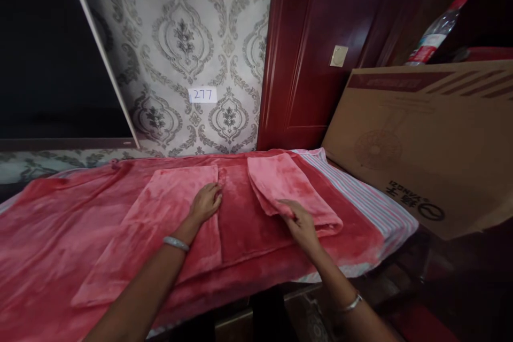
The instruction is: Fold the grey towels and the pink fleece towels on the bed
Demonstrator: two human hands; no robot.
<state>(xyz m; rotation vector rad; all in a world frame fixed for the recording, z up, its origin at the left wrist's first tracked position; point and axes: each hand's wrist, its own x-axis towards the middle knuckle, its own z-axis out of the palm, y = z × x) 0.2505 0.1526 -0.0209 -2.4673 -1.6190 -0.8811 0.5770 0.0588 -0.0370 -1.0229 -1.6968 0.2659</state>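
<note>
Pink plush cloth lies in two folded parts on a red plush blanket. The left part, a flat pink panel, has its right edge under my left hand, whose bent fingers are closed on that edge. On the right is a smaller folded pink piece, its layers lying one over the other. My right hand grips its lower left edge, which is lifted a little. A strip of red blanket shows between the two parts. Whether they join underneath, I cannot tell.
A striped cloth shows under the blanket at the right. Beside it leans a large cardboard box, with a plastic bottle standing behind its top edge. A dark screen hangs at left; a paper label is on the wall.
</note>
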